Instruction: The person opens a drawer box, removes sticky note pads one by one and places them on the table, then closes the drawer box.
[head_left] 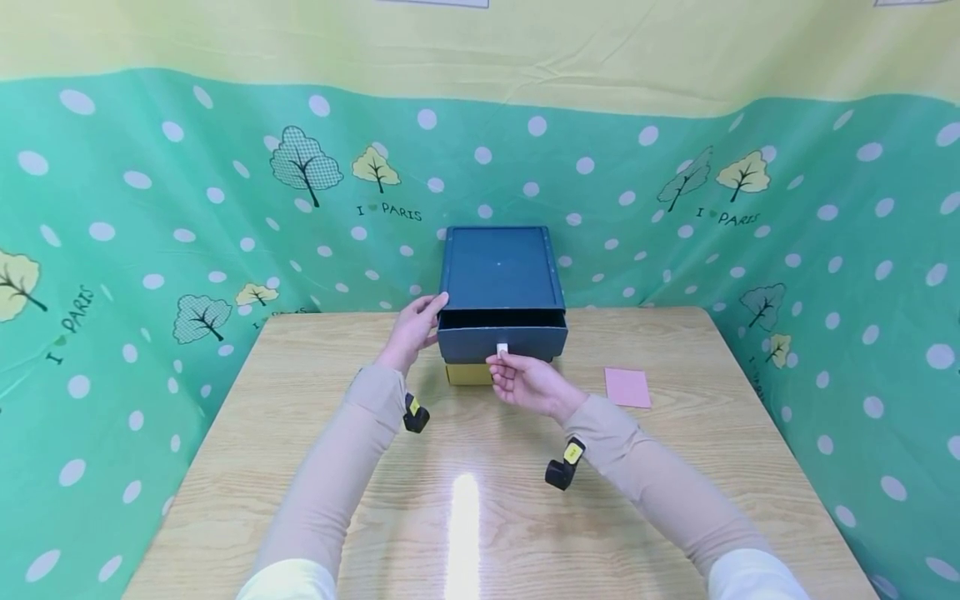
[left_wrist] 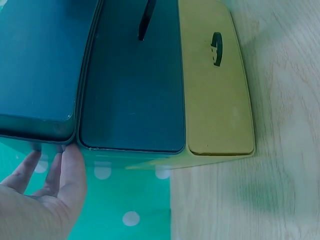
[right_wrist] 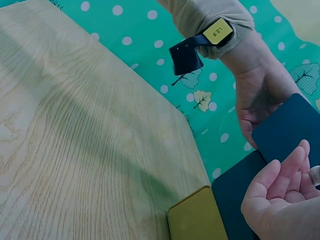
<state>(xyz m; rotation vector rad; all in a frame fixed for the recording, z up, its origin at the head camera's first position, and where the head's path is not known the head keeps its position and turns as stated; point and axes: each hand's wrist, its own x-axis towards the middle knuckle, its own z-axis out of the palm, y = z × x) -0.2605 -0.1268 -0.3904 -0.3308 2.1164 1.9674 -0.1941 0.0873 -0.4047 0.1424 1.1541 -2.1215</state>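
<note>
A small drawer cabinet [head_left: 498, 271] with a dark blue top sits at the back of the table. Its top drawer [head_left: 465, 343] is pulled partly out, showing a dark gap above its front. My right hand [head_left: 531, 385] pinches the white handle [head_left: 502, 348] of that drawer between thumb and forefinger, the other fingers loosely bent. Against the cabinet's left side rests my left hand [head_left: 409, 332], fingers extended along the side in the left wrist view and thumb near the top front corner. Below come a blue middle drawer [left_wrist: 132, 100] and a yellow bottom drawer [left_wrist: 217, 100], both flush.
A pink square sheet [head_left: 628, 388] lies on the wooden table [head_left: 322, 367] to the right of the cabinet. Dark handles show on the lower drawers. A green dotted curtain [head_left: 225, 167] hangs behind and at both sides. Each wrist wears a black camera [head_left: 562, 468].
</note>
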